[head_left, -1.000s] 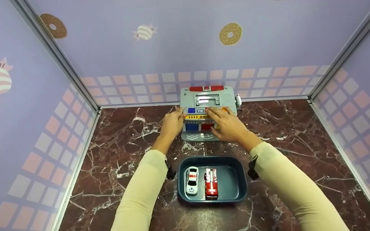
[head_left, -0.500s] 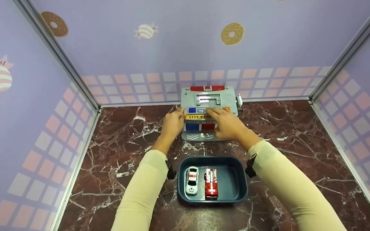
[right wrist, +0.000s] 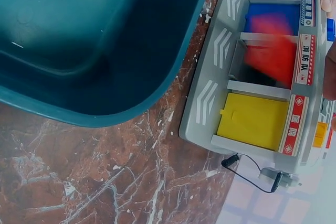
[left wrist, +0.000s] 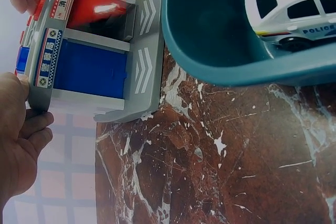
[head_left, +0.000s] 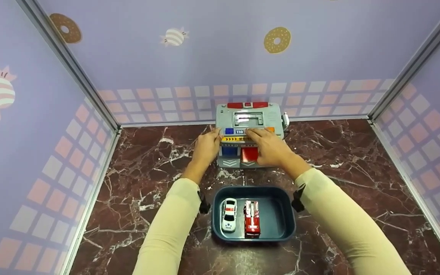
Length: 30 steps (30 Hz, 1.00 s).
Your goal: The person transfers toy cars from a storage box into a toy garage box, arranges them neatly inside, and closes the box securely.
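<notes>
A grey toy rescue station (head_left: 224,118) stands near the back wall, with garage doors along its front. Its red door (head_left: 248,154) is swung outward, blurred in both wrist views. The blue door (left wrist: 90,68) and yellow door (right wrist: 252,121) are closed. My left hand (head_left: 206,147) grips the station's left end, fingers bent round the roof edge in the left wrist view. My right hand (head_left: 273,149) rests on the roof front, fingertips on the row of buttons between the blue button (head_left: 229,131) and the orange button (head_left: 270,130); the button beneath them is hidden.
A dark teal tub (head_left: 254,240) sits in front of the station, between my forearms. Inside lie a white toy police car (head_left: 229,215) and a red toy fire truck (head_left: 252,221). A thin black cord (right wrist: 252,184) hangs at the station's right end. Patterned walls (head_left: 220,65) enclose the marbled surface.
The red door, closed in both earlier frames, has swung out. My right thumb drew in after the first frame; otherwise both hands keep their places on the station.
</notes>
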Motion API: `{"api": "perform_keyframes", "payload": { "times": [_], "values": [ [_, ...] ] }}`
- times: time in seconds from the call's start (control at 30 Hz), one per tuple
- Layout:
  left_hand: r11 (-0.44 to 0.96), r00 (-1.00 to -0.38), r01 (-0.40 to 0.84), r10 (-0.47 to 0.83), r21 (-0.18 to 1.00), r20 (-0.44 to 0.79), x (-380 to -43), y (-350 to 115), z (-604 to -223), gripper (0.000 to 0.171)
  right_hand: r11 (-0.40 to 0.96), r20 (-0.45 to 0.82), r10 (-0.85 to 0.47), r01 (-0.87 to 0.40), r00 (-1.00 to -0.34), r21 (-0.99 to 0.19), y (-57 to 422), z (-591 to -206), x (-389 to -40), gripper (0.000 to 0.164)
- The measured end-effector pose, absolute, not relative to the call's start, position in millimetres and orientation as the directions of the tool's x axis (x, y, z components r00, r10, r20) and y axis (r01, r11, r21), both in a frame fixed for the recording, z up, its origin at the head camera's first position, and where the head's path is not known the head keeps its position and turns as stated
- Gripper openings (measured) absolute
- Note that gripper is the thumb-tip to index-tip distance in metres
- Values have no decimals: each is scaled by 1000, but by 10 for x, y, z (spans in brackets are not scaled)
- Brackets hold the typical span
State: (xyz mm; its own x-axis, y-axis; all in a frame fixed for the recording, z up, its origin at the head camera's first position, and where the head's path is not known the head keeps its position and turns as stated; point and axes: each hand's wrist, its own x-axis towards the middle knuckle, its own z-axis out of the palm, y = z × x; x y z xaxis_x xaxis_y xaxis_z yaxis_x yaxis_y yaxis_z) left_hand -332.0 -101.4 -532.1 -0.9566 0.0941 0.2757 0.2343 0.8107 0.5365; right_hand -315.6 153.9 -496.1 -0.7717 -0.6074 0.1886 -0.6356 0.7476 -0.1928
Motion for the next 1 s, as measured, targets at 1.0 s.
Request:
{"api": "perform_keyframes", "payload": {
  "times": [1.0],
  "values": [
    [807, -948, 254, 100, 533, 301, -3338, -1019, -5362, 39, 725, 165, -663, -681, -730, -101, 1633, -5002, -2980, 72]
  ]
}}
